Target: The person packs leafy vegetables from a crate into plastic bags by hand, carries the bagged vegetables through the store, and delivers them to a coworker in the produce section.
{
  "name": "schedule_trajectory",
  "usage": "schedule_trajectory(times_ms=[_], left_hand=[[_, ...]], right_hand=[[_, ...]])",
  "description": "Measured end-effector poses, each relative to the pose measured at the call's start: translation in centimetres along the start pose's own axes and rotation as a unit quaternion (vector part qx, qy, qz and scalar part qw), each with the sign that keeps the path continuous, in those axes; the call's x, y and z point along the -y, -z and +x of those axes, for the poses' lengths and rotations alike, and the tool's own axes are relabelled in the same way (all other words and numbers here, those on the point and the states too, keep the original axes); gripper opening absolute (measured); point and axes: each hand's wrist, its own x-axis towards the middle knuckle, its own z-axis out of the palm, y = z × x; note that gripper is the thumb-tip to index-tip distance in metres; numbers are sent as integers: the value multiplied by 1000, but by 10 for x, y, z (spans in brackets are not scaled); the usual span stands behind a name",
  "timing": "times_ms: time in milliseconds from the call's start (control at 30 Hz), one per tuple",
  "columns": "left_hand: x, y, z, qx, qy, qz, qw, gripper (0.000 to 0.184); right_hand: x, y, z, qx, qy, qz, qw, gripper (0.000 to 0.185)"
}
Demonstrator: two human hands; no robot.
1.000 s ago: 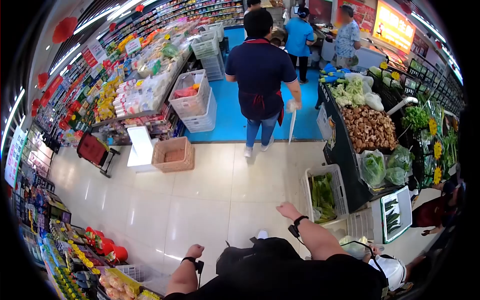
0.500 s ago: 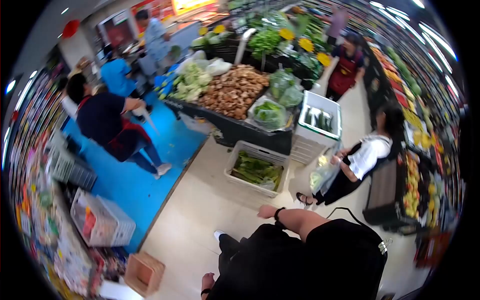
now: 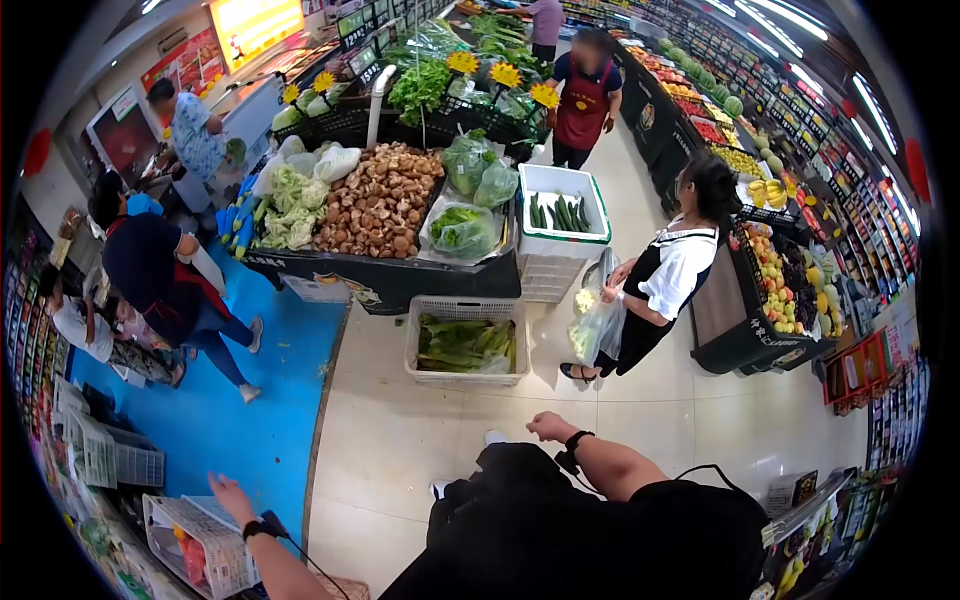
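Observation:
My left hand (image 3: pixel 231 498) is stretched out at the lower left with its fingers apart and nothing in it, above a white plastic crate (image 3: pixel 203 548) that holds red and orange items. Near the bottom middle, my right hand (image 3: pixel 548 427) is loosely curled with no object showing in it. Just beyond it on the floor stands a light crate (image 3: pixel 412 351) of leafy greens (image 3: pixel 465 343). Both wrists wear dark bands with cables. Behind that crate is a stand with brown mushrooms (image 3: pixel 382 200), pale lettuce (image 3: pixel 292 213) and bagged greens (image 3: pixel 463 232).
A person in a white top (image 3: pixel 675 272) holds a plastic bag (image 3: pixel 596 325) at the right. A person in a red apron (image 3: pixel 585 100) stands farther back. Others are at the left on blue flooring (image 3: pixel 273 410). A white box of cucumbers (image 3: pixel 535 181) and a fruit stand (image 3: pixel 745 340) are nearby.
The view has turned right, bringing the vegetable stand to the middle and the fruit stand into sight. My left hand has reached outward and opened. My right hand stays curled.

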Motion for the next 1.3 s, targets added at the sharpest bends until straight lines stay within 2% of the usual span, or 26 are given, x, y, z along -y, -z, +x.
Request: schedule_trajectory(times_ms=[33, 67, 133, 267, 333, 400, 467, 533, 633, 733, 800, 967, 1067, 1167, 1200, 1267, 1300], left_hand=[[-44, 1, 6, -60, -28, -32, 997, 54], [-66, -2, 18, -57, -30, -33, 997, 54], [-100, 0, 32, -87, -38, -143, 985, 55], [-160, -1, 21, -64, 0, -227, 972, 55], [-170, -2, 19, -66, 15, -267, 961, 58], [-179, -1, 20, -83, 22, -275, 958, 57], [-190, 3, 20, -103, 26, -281, 954, 56], [-198, 8, 16, -175, -43, -229, 957, 52], [-206, 15, 19, -174, -20, -274, 946, 50], [-217, 23, 12, -180, -6, -232, 956, 48], [-213, 23, 15, -179, -5, -239, 954, 48], [-200, 28, 25, -168, -10, -230, 958, 51], [-184, 24, 36, -137, -5, -274, 952, 44], [-136, -6, 41, -68, -87, -72, 991, 39], [-114, -34, 20, -28, -125, -141, 982, 31], [-67, -98, -37, 135, -108, -19, 985, 28], [-50, -126, -68, 214, -111, 43, 969, 27]], right_hand=[[-3, 1, 1, 3, -13, 3, 1000, 34], [-6, 4, 4, 1, -14, 6, 1000, 34], [-15, 8, 10, 22, -31, -25, 999, 34], [-8, 27, 40, 42, -13, -94, 995, 36], [0, 34, 57, 16, 55, -150, 987, 38], [22, 44, 63, 19, 64, -132, 989, 38], [53, 50, 50, -23, 96, -107, 989, 36], [67, 47, 59, -15, 102, -122, 987, 37], [87, 46, 63, -4, 117, -110, 987, 37], [93, 44, 67, 17, 111, -117, 987, 38], [91, 39, 68, 3, 149, -130, 980, 38], [79, 43, 69, 24, 120, -129, 984, 36], [68, 40, 76, 41, 104, -141, 984, 38], [53, 35, 94, 47, 115, -183, 975, 39], [50, 31, 101, 38, 134, -201, 970, 39], [45, 35, 96, 48, 261, -212, 941, 42], [-21, 0, 167, 29, 325, -184, 927, 42]])
